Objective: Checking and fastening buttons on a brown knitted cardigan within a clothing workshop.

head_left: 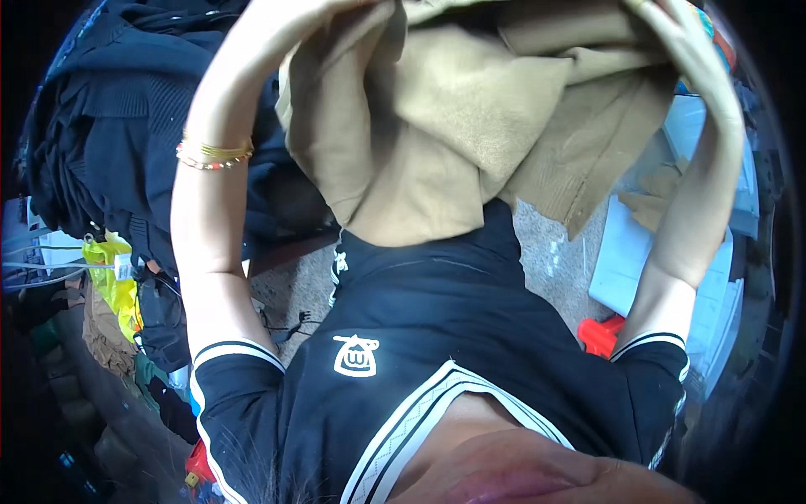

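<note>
Item: tan cloth (453, 126), hanging bunched at 12 o'clock, above the lap.
Left hand: out of frame at 11 o'clock; grip not showing, cannot tell.
Right hand (684, 46): fingers curling over the cloth's edge at 1 o'clock.
Surroundings: dark clothes (109, 126) piling at 9 o'clock; red object (600, 334) lying at 4 o'clock.
Risk: loose folds are probably slipping free, since only the top edge seems held; the trailing hem may be catching the clutter below.
</note>
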Tool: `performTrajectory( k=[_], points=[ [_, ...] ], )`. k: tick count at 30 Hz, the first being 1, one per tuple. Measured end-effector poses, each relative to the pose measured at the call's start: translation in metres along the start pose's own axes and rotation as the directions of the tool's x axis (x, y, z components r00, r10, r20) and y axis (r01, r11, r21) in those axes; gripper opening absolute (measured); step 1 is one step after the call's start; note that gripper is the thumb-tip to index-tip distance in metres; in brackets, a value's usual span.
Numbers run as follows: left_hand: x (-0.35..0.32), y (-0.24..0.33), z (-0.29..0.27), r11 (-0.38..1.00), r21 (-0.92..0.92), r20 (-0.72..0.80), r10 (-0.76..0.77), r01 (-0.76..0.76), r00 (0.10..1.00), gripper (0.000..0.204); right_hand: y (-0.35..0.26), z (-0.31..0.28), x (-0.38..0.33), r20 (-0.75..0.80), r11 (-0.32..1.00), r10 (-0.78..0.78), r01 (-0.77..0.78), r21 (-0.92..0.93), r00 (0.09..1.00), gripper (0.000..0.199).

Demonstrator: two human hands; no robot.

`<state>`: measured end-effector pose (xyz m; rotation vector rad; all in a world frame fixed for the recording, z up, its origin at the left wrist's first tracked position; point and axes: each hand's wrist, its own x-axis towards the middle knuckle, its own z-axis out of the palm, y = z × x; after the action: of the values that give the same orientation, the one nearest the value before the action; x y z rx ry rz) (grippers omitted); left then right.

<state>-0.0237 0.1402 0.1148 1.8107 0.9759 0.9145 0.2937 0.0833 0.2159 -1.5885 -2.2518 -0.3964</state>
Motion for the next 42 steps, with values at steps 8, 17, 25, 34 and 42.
performTrajectory(
  k=[8,17,25,34,42],
  points=[
    [-0.007,-0.011,-0.025,0.997,-0.049,-0.093,-0.057,0.053,0.994,0.016,0.008,0.049,-0.028,-0.062,0.963,0.04,-0.022,0.268,0.997,0.015],
    [-0.027,-0.021,-0.007,0.989,-0.14,-0.082,-0.049,0.037,0.995,0.016,0.031,0.053,-0.061,-0.088,0.913,0.067,-0.026,0.407,0.994,0.028],
    [-0.048,-0.019,0.115,0.923,0.212,-0.126,0.351,-0.32,0.928,0.011,-0.063,0.099,-0.104,0.007,0.755,-0.541,0.482,0.444,0.841,0.027],
    [-0.066,-0.042,0.138,0.927,-0.371,0.171,0.017,0.048,0.985,0.013,-0.05,0.132,-0.123,-0.189,0.741,-0.447,0.48,0.469,0.874,0.033],
    [-0.058,-0.048,0.122,0.747,-0.628,0.241,-0.081,0.219,0.967,0.021,-0.055,0.147,-0.107,-0.325,0.749,-0.369,0.485,0.452,0.871,0.029]
  ],
)
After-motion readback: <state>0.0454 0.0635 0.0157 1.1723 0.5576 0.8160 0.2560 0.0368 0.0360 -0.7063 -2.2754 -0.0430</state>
